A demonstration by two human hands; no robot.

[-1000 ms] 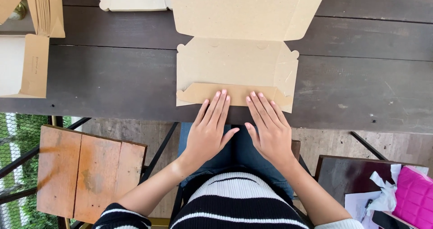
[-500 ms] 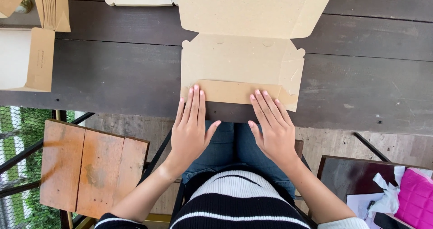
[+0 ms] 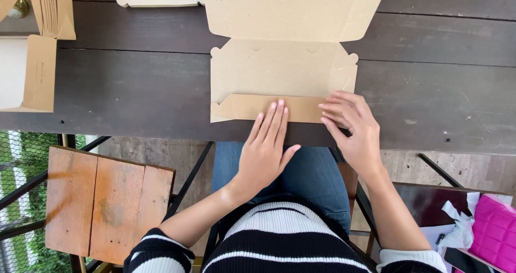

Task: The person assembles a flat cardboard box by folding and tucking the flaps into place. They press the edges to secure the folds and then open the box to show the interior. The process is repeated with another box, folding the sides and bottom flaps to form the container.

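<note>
Both hands press the cardboard box blank [image 3: 282, 71]: left hand [image 3: 266, 149] flat, right hand [image 3: 352, 125] curled at its corner.

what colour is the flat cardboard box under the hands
Plain kraft brown, unprinted; the cardboard box shows best in the head view, lying on the dark table.

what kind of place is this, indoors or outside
Probably a covered terrace or balcony used as a work spot: a dark plank table holds flat cardboard boxes, a worn wooden stool stands beside it, and greenery shows through a wire railing.
</note>
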